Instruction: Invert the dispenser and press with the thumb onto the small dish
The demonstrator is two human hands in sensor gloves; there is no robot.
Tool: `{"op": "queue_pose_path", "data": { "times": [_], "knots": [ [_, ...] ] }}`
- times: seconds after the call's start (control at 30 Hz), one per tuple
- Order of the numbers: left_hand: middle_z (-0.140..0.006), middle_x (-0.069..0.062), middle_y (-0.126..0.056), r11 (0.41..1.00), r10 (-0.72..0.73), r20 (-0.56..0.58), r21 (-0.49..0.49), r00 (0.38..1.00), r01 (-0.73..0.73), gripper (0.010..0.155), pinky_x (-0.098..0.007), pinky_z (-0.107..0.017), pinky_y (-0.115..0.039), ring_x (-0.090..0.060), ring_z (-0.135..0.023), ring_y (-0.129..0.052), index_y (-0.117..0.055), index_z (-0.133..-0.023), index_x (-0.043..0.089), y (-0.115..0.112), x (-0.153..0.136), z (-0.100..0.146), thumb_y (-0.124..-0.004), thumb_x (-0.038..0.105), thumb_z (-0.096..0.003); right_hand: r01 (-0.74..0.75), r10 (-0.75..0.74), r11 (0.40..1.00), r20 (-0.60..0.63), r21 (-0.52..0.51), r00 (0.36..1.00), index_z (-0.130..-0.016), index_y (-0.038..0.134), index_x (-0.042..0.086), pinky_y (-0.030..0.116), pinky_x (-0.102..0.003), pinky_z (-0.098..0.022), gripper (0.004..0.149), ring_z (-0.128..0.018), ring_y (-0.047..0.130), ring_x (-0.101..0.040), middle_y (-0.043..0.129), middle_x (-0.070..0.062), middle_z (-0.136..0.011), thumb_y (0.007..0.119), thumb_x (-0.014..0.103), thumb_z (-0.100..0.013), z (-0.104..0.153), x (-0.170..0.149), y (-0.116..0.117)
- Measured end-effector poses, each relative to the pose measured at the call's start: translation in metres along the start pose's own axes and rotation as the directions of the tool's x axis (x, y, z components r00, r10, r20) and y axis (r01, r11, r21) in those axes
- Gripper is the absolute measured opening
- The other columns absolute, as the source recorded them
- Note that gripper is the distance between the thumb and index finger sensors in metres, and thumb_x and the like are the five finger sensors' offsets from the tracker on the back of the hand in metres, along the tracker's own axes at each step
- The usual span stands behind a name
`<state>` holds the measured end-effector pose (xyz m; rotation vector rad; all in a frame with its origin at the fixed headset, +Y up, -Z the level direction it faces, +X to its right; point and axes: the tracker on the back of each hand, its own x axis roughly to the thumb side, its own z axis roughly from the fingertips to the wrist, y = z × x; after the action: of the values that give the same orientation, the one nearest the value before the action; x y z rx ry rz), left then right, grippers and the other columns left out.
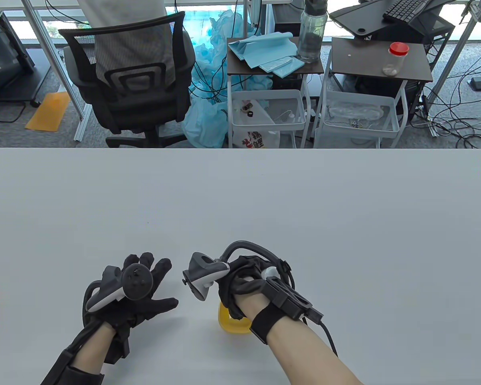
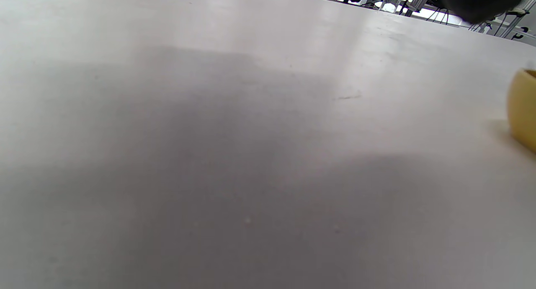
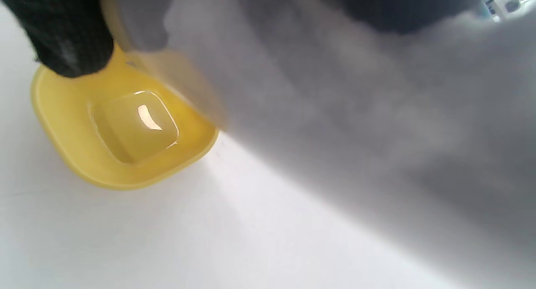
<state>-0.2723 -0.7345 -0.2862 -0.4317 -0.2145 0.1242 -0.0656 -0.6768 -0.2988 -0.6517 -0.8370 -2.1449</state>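
Two hands working: right hand is gripping a pale dispenser, blurred in the wrist view, its body slanting down toward the yellow small dish sitting directly beneath the fist. Dish is holding clear liquid. Left hand is lying flat, fingers spread, gripping nothing, well left of the dish. Right is nearer; pressing looks underway.
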Motion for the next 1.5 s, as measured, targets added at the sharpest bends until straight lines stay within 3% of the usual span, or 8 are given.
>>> {"op": "queue_pose_path", "data": {
  "times": [0.33,0.57,0.73,0.87,1.0,1.07,1.13,1.5],
  "knots": [
    [-0.125,-0.003,-0.007,1.0,0.008,-0.009,-0.003,1.0,-0.008,0.091,-0.084,-0.07,-0.021,-0.047,-0.118,-0.009,-0.01,-0.11,0.048,0.001,-0.002,-0.001,-0.063,0.086,-0.0462,0.036,-0.036,0.999,0.004,0.017,0.999,-0.085,0.081,0.001,0.079,-0.059,-0.044,0.07,-0.05,0.1,-0.044,0.093,-0.024,-0.068,0.077,0.058,-0.045,-0.012,-0.002,-0.005],
    [-0.125,-0.003,-0.007,1.0,0.017,-0.016,-0.009,1.0,-0.018,0.091,-0.083,-0.07,-0.021,-0.047,-0.118,-0.01,-0.01,-0.11,0.048,0.002,-0.005,0.0,-0.063,0.086,-0.0462,0.258,-0.256,0.951,0.039,-0.168,0.966,-0.085,0.079,0.007,0.08,-0.056,-0.045,0.079,-0.052,0.1,-0.038,0.093,-0.017,-0.07,0.077,0.069,-0.036,0.012,-0.029,0.001],
    [-0.125,-0.002,-0.008,0.999,0.027,-0.024,0.026,0.999,-0.026,0.091,-0.083,-0.07,-0.022,-0.047,-0.119,-0.01,-0.011,-0.11,0.048,0.003,-0.007,0.0,-0.063,0.086,-0.0457,0.638,-0.58,0.657,0.271,-0.402,0.768,-0.085,0.08,0.007,0.08,-0.056,-0.045,0.079,-0.052,0.1,-0.039,0.093,-0.018,-0.07,0.078,0.069,-0.036,0.051,-0.067,0.021],
    [-0.125,-0.002,-0.008,1.0,0.015,-0.026,0.022,1.0,-0.014,0.091,-0.083,-0.07,-0.022,-0.047,-0.119,-0.01,-0.011,-0.11,0.048,0.002,-0.006,-0.001,-0.063,0.086,-0.0457,0.813,-0.661,0.24,0.525,-0.53,0.537,-0.085,0.08,0.007,0.08,-0.056,-0.045,0.079,-0.053,0.099,-0.039,0.093,-0.018,-0.07,0.078,0.069,-0.037,0.077,-0.09,0.053],
    [-0.125,-0.002,-0.008,1.0,0.008,-0.024,0.016,1.0,-0.008,0.091,-0.083,-0.07,-0.022,-0.047,-0.118,-0.01,-0.011,-0.11,0.048,0.001,-0.004,-0.002,-0.063,0.086,-0.0457,0.875,-0.531,-0.176,0.792,-0.452,0.302,-0.087,0.079,0.007,0.08,-0.055,-0.045,0.079,-0.053,0.099,-0.038,0.092,-0.017,-0.071,0.075,0.071,-0.041,0.086,-0.097,0.094],
    [-0.125,-0.002,-0.008,1.0,-0.003,-0.023,0.012,1.0,0.003,0.091,-0.083,-0.07,-0.022,-0.047,-0.119,-0.01,-0.011,-0.11,0.048,0.0,-0.002,-0.002,-0.063,0.086,-0.0457,0.86,-0.464,-0.314,0.855,-0.403,0.232,-0.087,0.078,0.007,0.079,-0.055,-0.045,0.079,-0.053,0.099,-0.038,0.092,-0.017,-0.071,0.075,0.071,-0.041,0.084,-0.093,0.11],
    [-0.125,-0.002,-0.008,1.0,-0.005,-0.021,0.014,1.0,0.005,0.091,-0.083,-0.07,-0.022,-0.047,-0.118,-0.01,-0.011,-0.11,0.048,0.0,-0.001,-0.001,-0.063,0.086,-0.0456,0.846,-0.437,-0.37,0.876,-0.384,0.206,-0.087,0.078,0.007,0.079,-0.055,-0.045,0.079,-0.053,0.099,-0.038,0.092,-0.017,-0.071,0.075,0.071,-0.041,0.079,-0.089,0.123],
    [-0.125,-0.003,-0.009,1.0,0.031,-0.028,0.003,0.999,-0.031,0.091,-0.084,-0.07,-0.022,-0.047,-0.119,-0.011,-0.011,-0.11,0.048,-0.001,-0.004,-0.001,-0.063,0.086,-0.0457,0.84,-0.399,-0.422,0.902,-0.341,0.165,-0.087,0.078,0.007,0.079,-0.055,-0.046,0.078,-0.053,0.098,-0.038,0.092,-0.017,-0.071,0.075,0.071,-0.041,0.055,-0.073,0.152]
  ]
}}
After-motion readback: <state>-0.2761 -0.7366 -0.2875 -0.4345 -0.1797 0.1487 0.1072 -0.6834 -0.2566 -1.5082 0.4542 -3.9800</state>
